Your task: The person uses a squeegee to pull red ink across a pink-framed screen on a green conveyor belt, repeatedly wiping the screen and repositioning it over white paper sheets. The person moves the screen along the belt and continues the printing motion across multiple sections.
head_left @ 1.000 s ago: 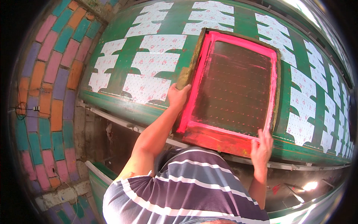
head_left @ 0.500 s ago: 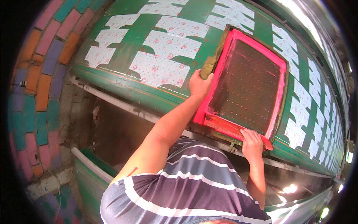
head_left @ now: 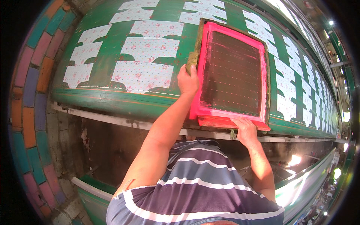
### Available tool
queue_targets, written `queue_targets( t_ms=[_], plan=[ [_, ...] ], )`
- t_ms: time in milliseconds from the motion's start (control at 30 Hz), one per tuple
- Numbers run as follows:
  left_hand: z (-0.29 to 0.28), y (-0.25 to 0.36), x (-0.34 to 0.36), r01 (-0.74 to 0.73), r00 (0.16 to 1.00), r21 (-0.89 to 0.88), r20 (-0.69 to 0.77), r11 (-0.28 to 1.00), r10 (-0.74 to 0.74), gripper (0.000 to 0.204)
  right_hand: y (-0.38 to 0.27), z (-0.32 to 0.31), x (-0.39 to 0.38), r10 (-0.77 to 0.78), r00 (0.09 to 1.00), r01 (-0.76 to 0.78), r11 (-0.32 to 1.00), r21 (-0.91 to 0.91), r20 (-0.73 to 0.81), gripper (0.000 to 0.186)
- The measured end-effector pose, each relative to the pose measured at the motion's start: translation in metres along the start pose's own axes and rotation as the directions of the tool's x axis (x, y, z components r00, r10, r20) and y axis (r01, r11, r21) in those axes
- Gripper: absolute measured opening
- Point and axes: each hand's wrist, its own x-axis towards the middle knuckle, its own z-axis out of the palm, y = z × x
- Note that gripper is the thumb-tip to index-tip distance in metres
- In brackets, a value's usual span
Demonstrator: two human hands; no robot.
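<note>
A screen printing frame (head_left: pixel 267 67) with a dark, dotted mesh (head_left: pixel 230 71) and pink ink round its border lies on the green printing table (head_left: pixel 97 97). My left hand (head_left: pixel 187 80) is closed on the worn, padded left side of the frame. Along the frame's near end is a red, ink-covered bar (head_left: pixel 213 121), which looks like a squeegee; my right hand (head_left: pixel 245 129) has its fingers bent over it. Cut white fabric pieces (head_left: pixel 142 75) with a small floral and dot pattern lie in rows on the table on both sides of the frame.
A pale rail (head_left: pixel 157 127) runs along the table's near edge. Another green table (head_left: pixel 90 202) is behind me, at the lower edge. A painted brick surface (head_left: pixel 30 97) in several colours borders the left. More fabric pieces (head_left: pixel 318 101) continue along the table to the right.
My right hand has moved from the frame's right corner onto the red bar and its fingers have curled over it. My left hand keeps its grip. The view has shifted between frames.
</note>
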Motion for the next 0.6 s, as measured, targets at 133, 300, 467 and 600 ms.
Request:
queue_targets(
  t_ms=[133,300,467,600],
  plan=[
    [-0.005,0.008,-0.002,-0.004,1.000,-0.003,0.005,1.000,0.004,0.052,0.004,0.019,0.012,-0.030,0.989,0.024,0.999,-0.045,-0.145,0.051],
    [-0.001,-0.006,0.002,-0.004,1.000,0.011,-0.008,1.000,0.004,0.052,0.039,0.027,0.070,-0.067,0.977,0.051,0.995,-0.082,-0.201,0.056],
    [0.002,-0.002,0.001,-0.002,1.000,0.012,-0.021,1.000,0.003,0.051,0.095,0.025,0.155,-0.101,0.950,0.091,0.995,-0.047,-0.294,0.053],
    [0.001,-0.003,0.001,0.035,0.999,0.017,0.014,0.999,-0.035,0.054,0.147,0.022,0.230,-0.100,0.957,0.065,0.989,-0.135,-0.273,0.042]
  ],
)
